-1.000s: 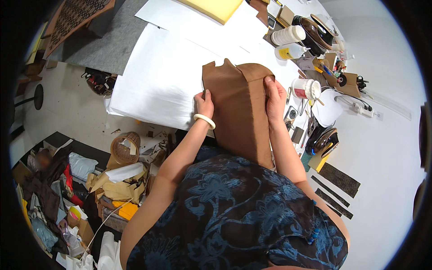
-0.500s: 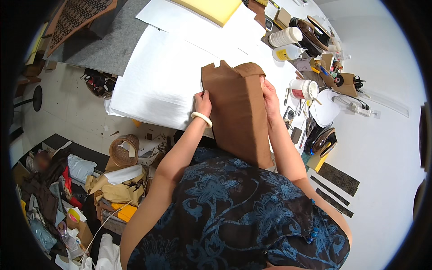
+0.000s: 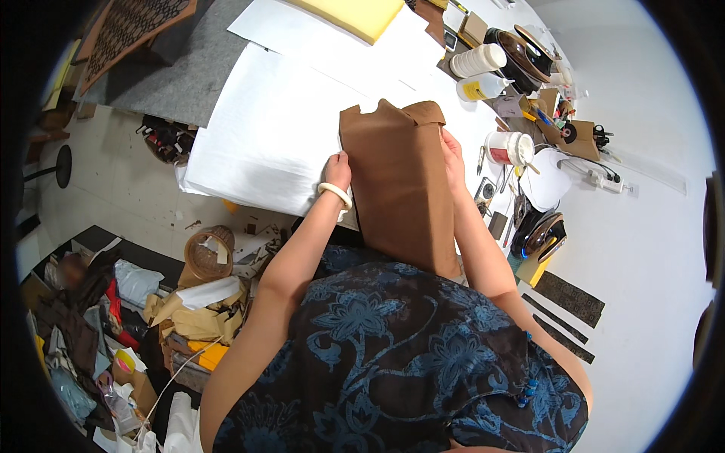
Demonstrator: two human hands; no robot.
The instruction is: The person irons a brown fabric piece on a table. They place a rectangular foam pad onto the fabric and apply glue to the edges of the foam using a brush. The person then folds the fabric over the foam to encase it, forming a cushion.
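Note:
A large brown piece of cloth or soft leather (image 3: 400, 181) hangs from the white-covered table toward my body, its upper edge notched and partly folded over at the top right. My left hand (image 3: 339, 171) pinches its left edge, thumb on top. A cream bangle (image 3: 336, 194) circles that wrist. On the opposite edge my right hand (image 3: 453, 160) grips the piece near the folded corner, with some of its fingers hidden behind the material.
White sheets (image 3: 264, 128) cover the table. To the right stand a white tub (image 3: 507, 148), a squeeze bottle (image 3: 482, 88), stacked cups (image 3: 478, 60) and dark rounded appliances (image 3: 521, 57). A yellow slab (image 3: 355, 13) lies at the far edge. Scraps and a basket (image 3: 208, 254) clutter the floor at left.
The folded top of the brown piece has flattened and changed shape. My left hand has shifted slightly left; my right hand now sits further behind the edge.

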